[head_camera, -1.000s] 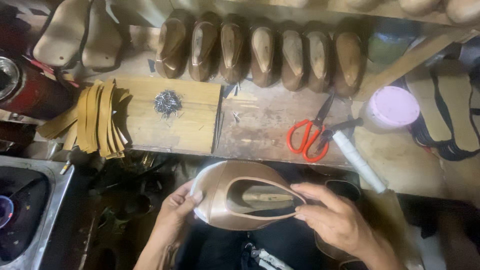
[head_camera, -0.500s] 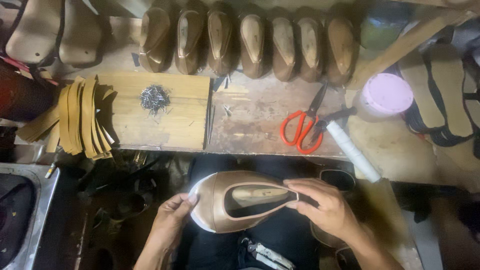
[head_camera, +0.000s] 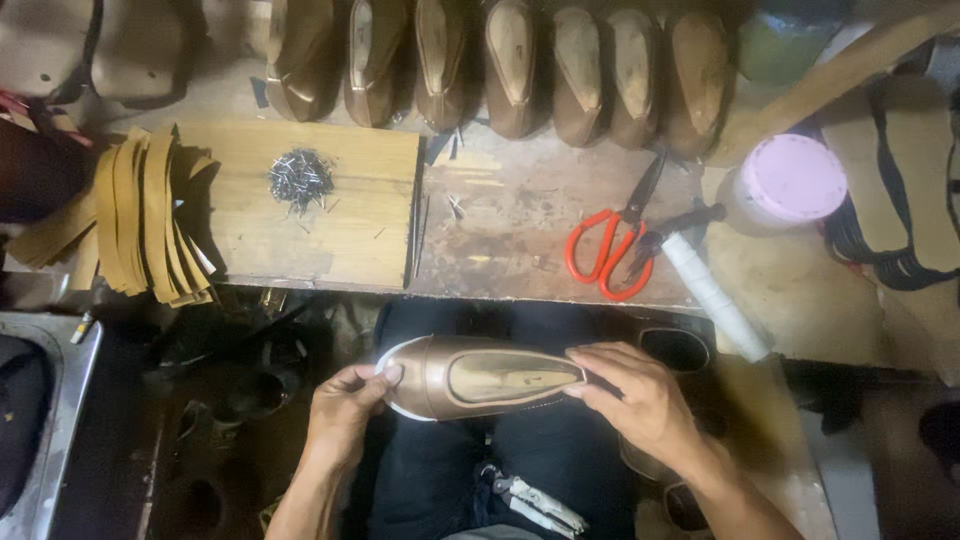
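A bronze-coloured shoe upper on a wooden last (head_camera: 480, 378) lies sideways across my lap, toe to the left. My left hand (head_camera: 345, 408) pinches the toe end, thumb on top by the pale lining edge. My right hand (head_camera: 640, 400) grips the heel end with fingers over the rim. Both hands hold the shoe just below the front edge of the wooden workbench (head_camera: 520, 230).
On the bench: a row of several lasted shoes (head_camera: 500, 65) at the back, a pile of small nails (head_camera: 298, 180) on a wooden board, tan leather strips (head_camera: 145, 225) at left, red-handled scissors (head_camera: 610, 245), a white roll (head_camera: 712, 295), a pink-lidded jar (head_camera: 790, 180). Pliers (head_camera: 530, 500) rest on my lap.
The shoe has turned in my hands from tilted, showing its side, to lying flatter with the opening up. Both hands have kept their grip at the toe and heel.
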